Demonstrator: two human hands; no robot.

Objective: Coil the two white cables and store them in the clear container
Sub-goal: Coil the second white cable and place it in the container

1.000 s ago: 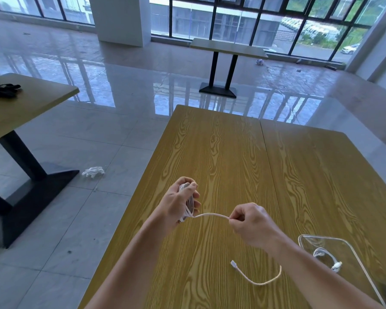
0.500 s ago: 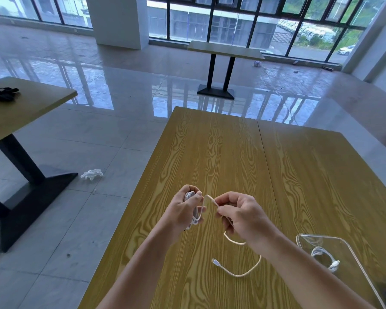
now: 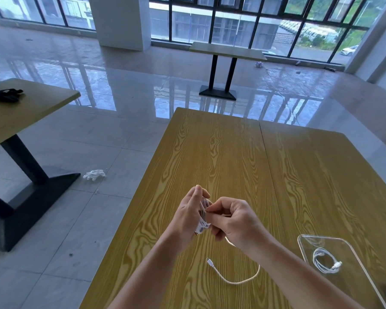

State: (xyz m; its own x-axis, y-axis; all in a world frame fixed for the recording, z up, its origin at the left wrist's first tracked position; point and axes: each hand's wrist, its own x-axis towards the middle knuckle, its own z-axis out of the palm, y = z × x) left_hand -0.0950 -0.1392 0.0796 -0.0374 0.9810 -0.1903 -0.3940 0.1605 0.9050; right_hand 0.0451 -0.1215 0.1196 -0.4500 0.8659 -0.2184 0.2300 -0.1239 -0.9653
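Left hand: left hand (image 3: 191,216) raised above the wooden table (image 3: 221,157), fingers pointing up and curled loosely round a bundle of white loops; grips the coil.
Coil in hand: several turns of the white cable (image 3: 202,221) wrapped over the left hand's fingers, bunched between the two hands; exact turn count cannot be read.
Right hand: right hand (image 3: 235,221) pressed up against the left, thumb and forefinger pinching a strand of the same cable right at the coil; remaining fingers curled under.
Loose tail: free end of the white cable drops from beneath the right hand, lies on the table in a shallow curve and ends in a small plug (image 3: 209,261) pointing away toward the far left; plug flat on the wood, near the left forearm.
Second cable: coiled cable (image 3: 324,260) already looped, lying inside the clear container (image 3: 352,248); its connector sits at the right of the loop.
Container: clear, rounded corners, on the table at the near right, well apart from the hands; near edge runs out of view.
Table: two wood-grain tops joined along a seam running away from the person.
Surroundings: second table (image 3: 31,108) at left with a dark object (image 3: 6,94) on top; third table (image 3: 226,51) by the windows; crumpled clear scrap (image 3: 94,175) on the glossy tiled floor.
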